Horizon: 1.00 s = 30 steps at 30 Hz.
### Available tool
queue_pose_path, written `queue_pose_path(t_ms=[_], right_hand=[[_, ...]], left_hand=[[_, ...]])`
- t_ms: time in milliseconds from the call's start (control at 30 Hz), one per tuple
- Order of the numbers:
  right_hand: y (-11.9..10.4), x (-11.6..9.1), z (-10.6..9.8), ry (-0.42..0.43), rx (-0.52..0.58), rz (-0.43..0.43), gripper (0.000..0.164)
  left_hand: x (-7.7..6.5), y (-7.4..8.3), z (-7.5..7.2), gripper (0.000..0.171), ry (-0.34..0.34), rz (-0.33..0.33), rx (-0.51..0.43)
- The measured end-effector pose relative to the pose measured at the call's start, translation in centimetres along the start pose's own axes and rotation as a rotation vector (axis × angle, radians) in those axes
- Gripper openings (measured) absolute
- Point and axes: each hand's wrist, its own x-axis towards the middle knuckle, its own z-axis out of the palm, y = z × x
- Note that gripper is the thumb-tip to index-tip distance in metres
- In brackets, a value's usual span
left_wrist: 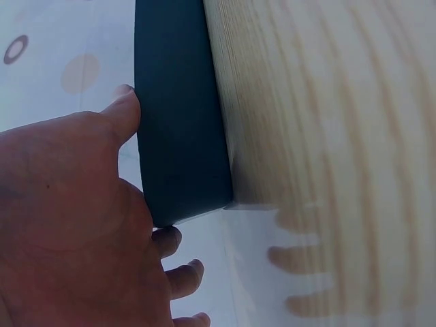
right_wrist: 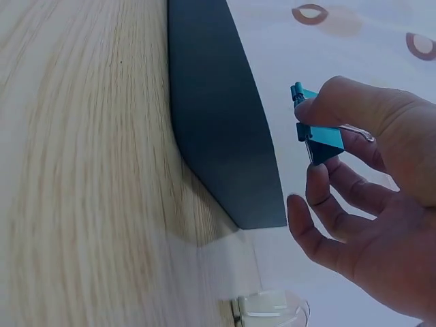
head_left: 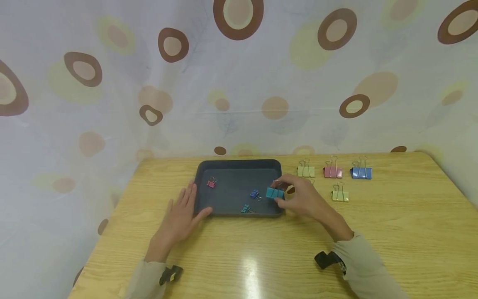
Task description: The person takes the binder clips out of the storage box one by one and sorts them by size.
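My right hand [head_left: 300, 194] pinches a large teal binder clip [head_left: 275, 193] between thumb and fingers, over the right end of a dark tray [head_left: 231, 164]. In the right wrist view the teal clip's wire handle sticks out toward the palm. With fingers spread, my left hand [head_left: 181, 214] rests against the tray's left end, its thumb at the front rim. Inside the tray lie a small pink binder clip [head_left: 211, 183] at the left, a small blue clip [head_left: 254, 194] right of centre and a small teal clip [head_left: 245, 209] near the front wall.
Right of the tray, a yellow-green binder clip [head_left: 306, 171], a pink one [head_left: 332, 172] and a blue one [head_left: 361, 172] stand in a back row. Another yellow-green clip [head_left: 340, 195] stands in front of them. A patterned curtain [head_left: 246, 83] hangs behind the wooden table [head_left: 224, 257].
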Motion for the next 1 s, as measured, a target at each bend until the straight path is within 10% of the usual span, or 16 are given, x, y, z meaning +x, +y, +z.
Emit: queue_pose_path(t_ms=[533,1000], right_hand=[[1.2,-2.6,-2.9,0.038,0.211,0.076,0.033],[2.7,-5.3,-5.6,0.083,0.127,-0.024,0.027]], left_hand=[[-0.2,-0.3,-0.3,0.093,0.019,0.008,-0.029],[0.0,-0.4,-0.2,0.093,0.019,0.009,-0.02]])
